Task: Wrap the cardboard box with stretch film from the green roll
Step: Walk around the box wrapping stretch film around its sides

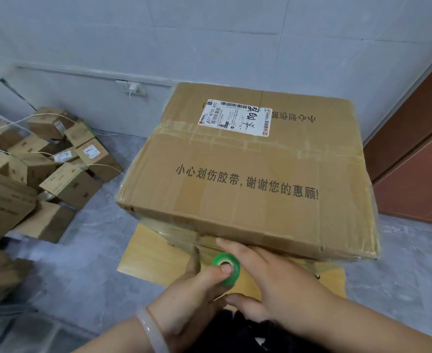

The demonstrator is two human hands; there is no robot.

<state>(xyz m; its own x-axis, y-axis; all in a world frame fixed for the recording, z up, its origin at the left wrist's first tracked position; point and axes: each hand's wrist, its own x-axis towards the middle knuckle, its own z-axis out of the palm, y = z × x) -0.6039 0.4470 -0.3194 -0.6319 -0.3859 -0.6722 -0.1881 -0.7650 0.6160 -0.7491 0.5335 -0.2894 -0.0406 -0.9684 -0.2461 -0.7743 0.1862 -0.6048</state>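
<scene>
Nearest me, at six o'clock, the left hand (192,296) grips the green roll (226,268), thumb over its core. The right hand (276,278) lies open, fingers flat against the front face of the cardboard box (245,174), holding nothing. That taped, labelled box sits on a wooden stool (153,253). Small cartons (39,171) are heaped at nine o'clock.

Pale tiled wall (209,34) straight beyond the grip, with a socket and white plug (133,88) low on it. Grey mottled floor (87,263) underneath. Heap of small cartons (44,164) well off left, reddish-brown door (413,159) off right.
</scene>
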